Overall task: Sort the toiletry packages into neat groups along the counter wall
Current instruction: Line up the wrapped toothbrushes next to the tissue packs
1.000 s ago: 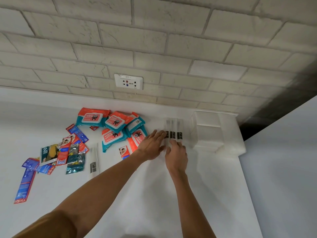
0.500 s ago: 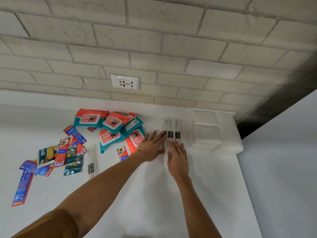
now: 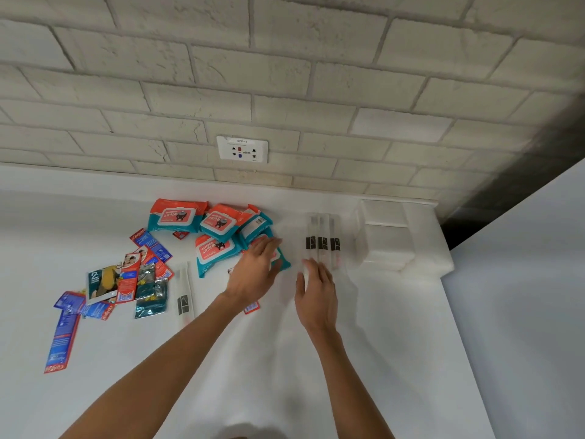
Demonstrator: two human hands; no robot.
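3 clear sleeve packs (image 3: 323,243), black labels, side by side at back of counter (image 3: 395,343), just left of white stacked boxes (image 3: 384,236); box contents not discernible. Right hand (image 3: 316,294) flat, fingers straight, tips at sleeves' near ends, gripping nothing. Left hand (image 3: 254,274) spread open over wipes packs (image 3: 217,221), holding nothing. 4th sleeve pack (image 3: 183,293) lies apart, beside sachet pile (image 3: 126,280).
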